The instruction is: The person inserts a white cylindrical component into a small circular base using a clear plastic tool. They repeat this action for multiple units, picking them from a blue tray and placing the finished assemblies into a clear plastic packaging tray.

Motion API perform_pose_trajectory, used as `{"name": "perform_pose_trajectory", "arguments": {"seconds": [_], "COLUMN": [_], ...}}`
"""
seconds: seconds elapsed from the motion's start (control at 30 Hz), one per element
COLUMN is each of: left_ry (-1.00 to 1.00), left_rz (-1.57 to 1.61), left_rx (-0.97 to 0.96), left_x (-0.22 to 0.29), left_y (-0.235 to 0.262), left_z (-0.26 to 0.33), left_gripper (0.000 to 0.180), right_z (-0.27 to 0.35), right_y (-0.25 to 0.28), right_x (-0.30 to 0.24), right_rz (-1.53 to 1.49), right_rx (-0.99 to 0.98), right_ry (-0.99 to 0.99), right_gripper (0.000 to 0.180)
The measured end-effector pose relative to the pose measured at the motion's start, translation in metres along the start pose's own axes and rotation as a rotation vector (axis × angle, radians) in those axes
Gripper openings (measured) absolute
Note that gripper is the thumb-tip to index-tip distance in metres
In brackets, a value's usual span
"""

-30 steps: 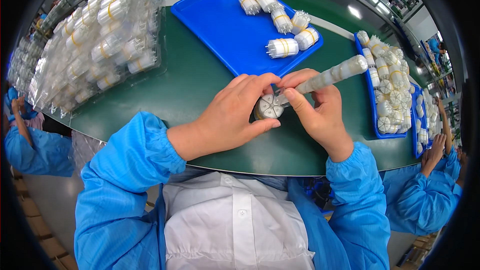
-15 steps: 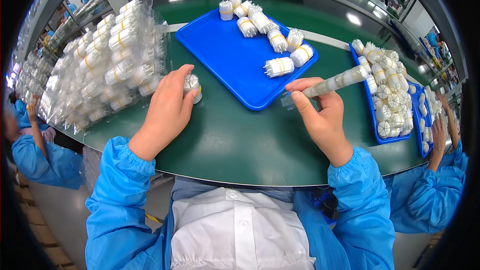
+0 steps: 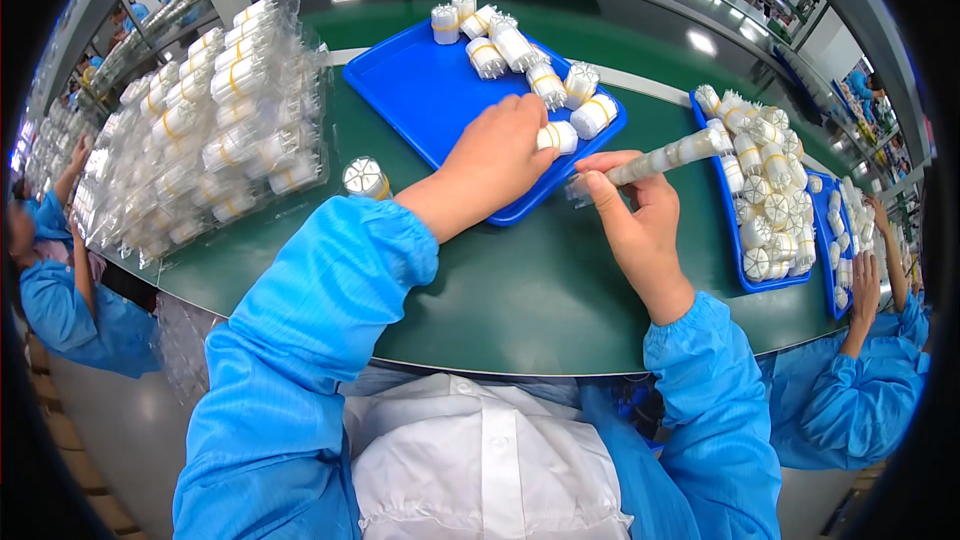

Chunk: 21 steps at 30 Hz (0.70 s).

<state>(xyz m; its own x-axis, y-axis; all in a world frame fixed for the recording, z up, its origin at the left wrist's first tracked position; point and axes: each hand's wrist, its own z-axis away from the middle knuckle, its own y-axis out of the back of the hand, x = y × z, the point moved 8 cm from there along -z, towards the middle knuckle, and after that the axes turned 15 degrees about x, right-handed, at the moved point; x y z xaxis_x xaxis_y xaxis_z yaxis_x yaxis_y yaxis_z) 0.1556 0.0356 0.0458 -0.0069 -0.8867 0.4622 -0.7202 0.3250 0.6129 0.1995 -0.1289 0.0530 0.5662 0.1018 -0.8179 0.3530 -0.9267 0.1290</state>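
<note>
My left hand reaches over the front part of the blue tray. Its thumb and fingers close around a white cylindrical bundle with a yellow band, which lies near the tray's right corner. The fingers' far side is hidden. Just right of the tray, my right hand grips a slim translucent tube filled with whitish pieces, slanting up to the right. Another banded bundle stands upright on the green table, left of my left wrist. Several more bundles lie along the tray's far right side.
Clear plastic packs of white bundles are stacked at the left. A second blue tray, heaped with bundles, stands at the right, with a third blue tray beyond it. Co-workers in blue sleeves sit at both sides.
My left hand has let go of the bundle standing on the table and moved right, onto a bundle in the tray. My right hand still holds the tube in nearly the same place.
</note>
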Motion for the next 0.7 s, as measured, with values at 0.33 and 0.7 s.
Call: {"name": "perform_pose_trajectory", "arguments": {"seconds": [0.33,0.7], "left_ry": [-0.183,-0.123], "left_rz": [0.197,0.294], "left_rx": [-0.052,-0.017], "left_x": [0.053,0.046], "left_y": [0.073,0.051], "left_z": [0.075,0.084], "left_gripper": [0.044,0.059], "right_z": [0.012,0.019], "right_y": [-0.003,-0.01], "right_x": [-0.019,-0.029], "right_rz": [-0.187,0.1], "right_rx": [-0.007,-0.123], "right_ry": [-0.059,0.256], "right_gripper": [0.01,0.01]}}
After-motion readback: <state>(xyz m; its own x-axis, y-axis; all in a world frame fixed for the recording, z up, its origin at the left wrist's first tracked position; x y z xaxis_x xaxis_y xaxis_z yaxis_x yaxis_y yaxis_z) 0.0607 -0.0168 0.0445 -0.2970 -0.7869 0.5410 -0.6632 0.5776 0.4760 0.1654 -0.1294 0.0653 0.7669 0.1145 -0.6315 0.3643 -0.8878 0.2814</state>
